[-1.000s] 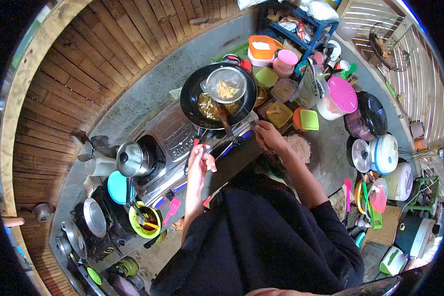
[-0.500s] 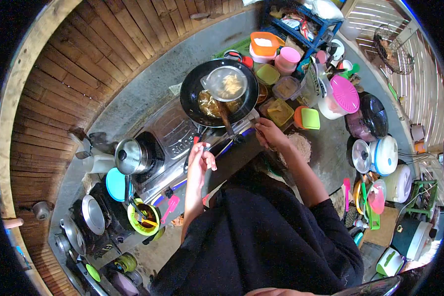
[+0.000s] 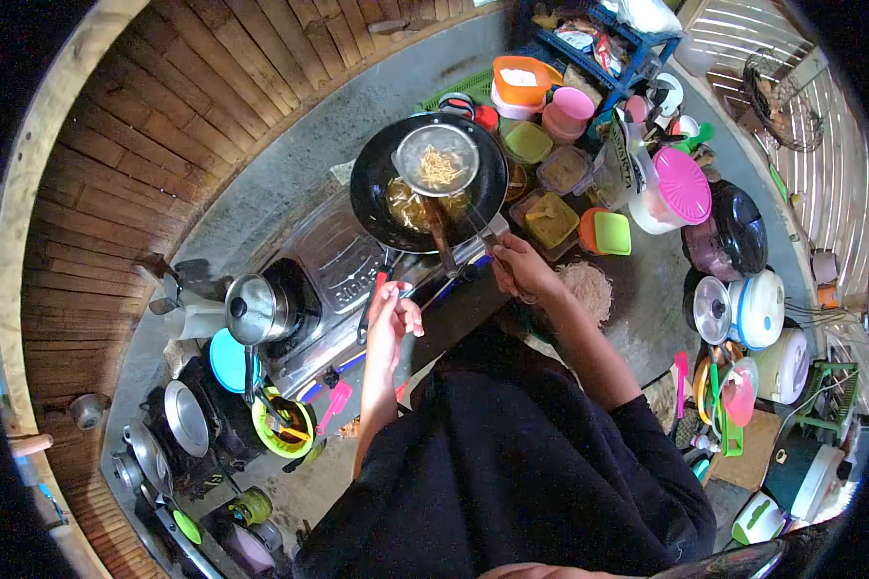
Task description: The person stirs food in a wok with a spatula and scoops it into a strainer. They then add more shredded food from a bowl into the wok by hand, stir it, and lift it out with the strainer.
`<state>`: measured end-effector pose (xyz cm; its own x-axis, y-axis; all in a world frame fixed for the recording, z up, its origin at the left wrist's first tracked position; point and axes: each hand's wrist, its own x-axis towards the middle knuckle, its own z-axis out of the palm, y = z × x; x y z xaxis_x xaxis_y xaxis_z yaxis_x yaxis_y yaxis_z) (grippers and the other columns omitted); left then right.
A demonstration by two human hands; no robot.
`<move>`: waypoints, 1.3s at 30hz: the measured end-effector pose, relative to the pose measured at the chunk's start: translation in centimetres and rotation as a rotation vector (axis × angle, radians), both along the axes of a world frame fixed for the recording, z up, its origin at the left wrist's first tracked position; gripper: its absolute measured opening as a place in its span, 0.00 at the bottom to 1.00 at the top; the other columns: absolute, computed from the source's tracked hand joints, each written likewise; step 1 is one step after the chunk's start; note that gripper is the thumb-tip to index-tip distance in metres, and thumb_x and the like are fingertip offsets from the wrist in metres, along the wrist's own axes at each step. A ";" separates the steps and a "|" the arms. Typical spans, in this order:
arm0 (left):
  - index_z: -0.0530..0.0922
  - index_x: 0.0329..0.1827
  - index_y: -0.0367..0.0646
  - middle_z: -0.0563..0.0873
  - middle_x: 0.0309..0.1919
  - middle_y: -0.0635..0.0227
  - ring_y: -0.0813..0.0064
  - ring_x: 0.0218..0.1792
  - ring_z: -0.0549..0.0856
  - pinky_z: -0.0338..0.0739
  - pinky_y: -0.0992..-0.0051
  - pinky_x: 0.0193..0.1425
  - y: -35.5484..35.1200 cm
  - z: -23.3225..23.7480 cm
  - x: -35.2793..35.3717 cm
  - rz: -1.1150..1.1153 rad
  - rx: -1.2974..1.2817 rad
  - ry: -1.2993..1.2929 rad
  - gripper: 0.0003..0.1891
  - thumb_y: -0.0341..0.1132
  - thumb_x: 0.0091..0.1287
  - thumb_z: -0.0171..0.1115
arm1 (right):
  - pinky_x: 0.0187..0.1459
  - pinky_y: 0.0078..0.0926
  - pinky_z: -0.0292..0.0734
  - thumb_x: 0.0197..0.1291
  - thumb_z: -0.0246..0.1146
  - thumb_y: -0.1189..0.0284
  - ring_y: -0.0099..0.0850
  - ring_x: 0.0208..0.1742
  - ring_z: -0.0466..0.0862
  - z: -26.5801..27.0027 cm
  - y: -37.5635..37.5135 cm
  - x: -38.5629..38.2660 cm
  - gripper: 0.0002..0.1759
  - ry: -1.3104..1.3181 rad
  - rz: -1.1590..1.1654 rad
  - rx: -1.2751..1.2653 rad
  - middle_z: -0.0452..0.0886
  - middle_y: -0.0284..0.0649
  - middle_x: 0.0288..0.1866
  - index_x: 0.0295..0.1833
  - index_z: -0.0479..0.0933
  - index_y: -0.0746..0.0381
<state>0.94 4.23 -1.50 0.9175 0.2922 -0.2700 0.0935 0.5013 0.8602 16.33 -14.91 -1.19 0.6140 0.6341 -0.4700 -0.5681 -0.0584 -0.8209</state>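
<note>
My right hand point(image 3: 519, 268) is closed around the handle of a mesh strainer point(image 3: 437, 161), which is over the wok's far side. Thin pale fried strips point(image 3: 440, 166) lie in the strainer. Beneath it, the black wok point(image 3: 372, 198) holds oil with more pale strips point(image 3: 410, 205) in it. A wooden-handled utensil point(image 3: 440, 236) leans across the wok's near rim. Beside the wok's red and black handle point(image 3: 380, 283), my left hand point(image 3: 394, 309) is raised with its fingers loosely bent and apart. I make out nothing held in it.
The wok sits on a metal gas stove point(image 3: 343, 275), with a lidded saucepan point(image 3: 259, 309) to its left. Plastic tubs, including an orange one point(image 3: 526, 82) and a yellow-filled box point(image 3: 552, 220), crowd the right. A plate of pinkish shreds point(image 3: 586, 292) lies near my right forearm.
The strainer has shifted slightly left and up, and the strips in it show more sharply. My right hand has moved a little with it. My left hand stays almost in place.
</note>
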 end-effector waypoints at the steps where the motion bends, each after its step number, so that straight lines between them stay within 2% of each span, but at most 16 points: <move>1: 0.66 0.47 0.40 0.70 0.15 0.68 0.77 0.14 0.71 0.68 0.80 0.19 -0.1 0.1 0.1 0.001 0.000 0.002 0.15 0.44 0.70 0.41 | 0.12 0.21 0.57 0.66 0.42 0.72 0.24 0.07 0.59 0.0 0.3 -0.4 0.07 -0.013 -0.042 0.029 0.60 0.31 0.11 0.44 0.64 0.62; 3: 0.66 0.47 0.41 0.71 0.15 0.68 0.78 0.14 0.71 0.68 0.80 0.19 -0.5 0.5 0.5 0.010 0.000 0.035 0.15 0.43 0.70 0.41 | 0.12 0.21 0.57 0.66 0.42 0.72 0.24 0.07 0.59 0.3 0.4 -0.7 0.07 -0.026 -0.081 0.062 0.60 0.32 0.11 0.43 0.64 0.61; 5: 0.66 0.47 0.42 0.72 0.16 0.67 0.78 0.14 0.72 0.68 0.80 0.17 -1.3 0.1 0.9 -0.064 0.037 0.072 0.15 0.44 0.70 0.41 | 0.08 0.21 0.56 0.65 0.45 0.69 0.24 0.07 0.61 1.1 0.0 -0.9 0.08 -0.071 0.075 0.061 0.64 0.34 0.12 0.43 0.65 0.61; 6: 0.66 0.47 0.42 0.73 0.16 0.66 0.78 0.15 0.73 0.69 0.80 0.16 -1.9 -0.1 1.1 -0.133 0.071 0.086 0.15 0.45 0.70 0.41 | 0.06 0.21 0.54 0.65 0.45 0.69 0.24 0.06 0.60 0.8 0.4 -1.5 0.07 -0.068 0.062 0.055 0.64 0.33 0.11 0.43 0.65 0.60; 7: 0.66 0.49 0.42 0.74 0.18 0.65 0.78 0.14 0.73 0.69 0.80 0.16 -2.4 -0.4 1.3 -0.227 0.064 0.089 0.17 0.47 0.71 0.38 | 0.06 0.21 0.54 0.65 0.45 0.69 0.24 0.06 0.60 1.3 0.7 -2.2 0.07 -0.063 0.068 0.057 0.64 0.33 0.11 0.43 0.65 0.60; 9: 0.65 0.51 0.42 0.75 0.19 0.63 0.78 0.12 0.72 0.69 0.80 0.16 -3.6 0.6 1.9 -0.270 0.008 0.102 0.20 0.50 0.71 0.35 | 0.11 0.21 0.57 0.66 0.43 0.72 0.24 0.07 0.62 3.2 1.2 -3.3 0.08 0.054 0.014 0.121 0.64 0.34 0.11 0.45 0.65 0.62; 13: 0.65 0.53 0.42 0.75 0.20 0.63 0.78 0.11 0.71 0.69 0.80 0.16 -4.0 1.4 3.1 -0.257 0.051 0.048 0.23 0.52 0.71 0.32 | 0.08 0.18 0.55 0.66 0.43 0.71 0.22 0.07 0.62 3.8 2.0 -4.3 0.08 -0.002 0.032 0.169 0.64 0.34 0.12 0.46 0.65 0.61; 16: 0.64 0.53 0.40 0.75 0.19 0.63 0.79 0.10 0.70 0.69 0.81 0.15 -3.5 1.3 3.5 -0.194 0.112 0.056 0.24 0.53 0.70 0.33 | 0.07 0.18 0.56 0.67 0.42 0.69 0.22 0.07 0.62 3.2 2.2 -3.9 0.09 -0.062 0.060 0.101 0.64 0.33 0.11 0.47 0.64 0.62; 21: 0.65 0.52 0.41 0.75 0.18 0.63 0.81 0.09 0.70 0.66 0.84 0.14 -2.2 1.1 3.0 -0.129 0.083 0.067 0.21 0.50 0.71 0.34 | 0.09 0.17 0.56 0.68 0.42 0.68 0.22 0.07 0.61 3.8 2.2 -3.4 0.10 -0.147 0.038 0.056 0.63 0.33 0.11 0.47 0.64 0.62; 25: 0.65 0.52 0.41 0.75 0.17 0.64 0.81 0.09 0.70 0.66 0.84 0.13 -1.8 1.3 3.0 -0.143 0.081 0.063 0.22 0.50 0.71 0.35 | 0.09 0.18 0.56 0.67 0.42 0.69 0.22 0.08 0.60 2.3 2.4 -2.2 0.10 -0.068 0.031 -0.004 0.63 0.33 0.11 0.47 0.63 0.62; 30: 0.65 0.52 0.41 0.74 0.17 0.64 0.81 0.09 0.70 0.66 0.84 0.13 -1.6 1.4 2.9 -0.132 0.085 0.067 0.22 0.51 0.71 0.35 | 0.08 0.19 0.55 0.67 0.42 0.70 0.22 0.06 0.60 2.2 2.6 -2.6 0.08 -0.152 0.017 -0.007 0.63 0.33 0.11 0.45 0.64 0.62; 32: 0.65 0.52 0.42 0.74 0.17 0.65 0.81 0.10 0.69 0.65 0.83 0.14 -1.7 1.5 3.0 -0.120 0.101 0.096 0.22 0.51 0.71 0.33 | 0.07 0.19 0.55 0.67 0.42 0.69 0.22 0.06 0.59 1.9 2.7 -2.2 0.08 -0.036 0.021 -0.035 0.63 0.32 0.10 0.44 0.64 0.60; 35: 0.65 0.51 0.42 0.74 0.17 0.65 0.81 0.11 0.69 0.65 0.83 0.14 -1.6 1.4 2.8 -0.111 0.092 0.096 0.22 0.52 0.71 0.33 | 0.07 0.18 0.54 0.68 0.42 0.68 0.22 0.05 0.58 1.9 2.6 -2.7 0.08 -0.117 0.016 -0.053 0.63 0.32 0.10 0.44 0.64 0.59; 39: 0.65 0.51 0.42 0.74 0.17 0.65 0.81 0.11 0.70 0.65 0.83 0.14 -1.7 1.3 2.8 -0.102 0.095 0.098 0.22 0.52 0.71 0.33 | 0.07 0.18 0.55 0.68 0.42 0.68 0.21 0.06 0.59 1.8 2.6 -2.6 0.08 -0.067 -0.009 -0.068 0.62 0.32 0.11 0.44 0.64 0.59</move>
